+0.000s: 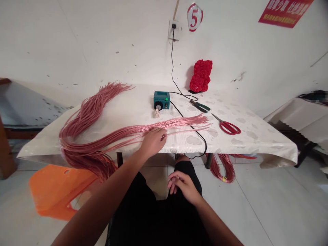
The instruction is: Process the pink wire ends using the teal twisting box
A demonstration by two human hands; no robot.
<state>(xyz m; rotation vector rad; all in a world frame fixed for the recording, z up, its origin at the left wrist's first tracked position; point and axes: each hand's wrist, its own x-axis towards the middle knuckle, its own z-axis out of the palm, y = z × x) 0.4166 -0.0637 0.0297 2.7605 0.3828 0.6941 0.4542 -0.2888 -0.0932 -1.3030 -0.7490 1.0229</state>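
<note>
My left hand is at the front edge of the table, its fingers curled down over one or a few pink wires that pass under it; the fingertips are mostly hidden. Just beyond it lies a long bundle of pink wires, its cut ends fanned out to the right. Over my lap, my right hand holds nothing, with fingers loosely bent and apart. A small teal machine with a green button and a round front fitting stands behind the bundle.
Green-handled pliers and red-handled scissors lie to the right. A black cord runs under the wires and over the table edge. A red textured object leans on the wall. An orange stool and coiled wires are below.
</note>
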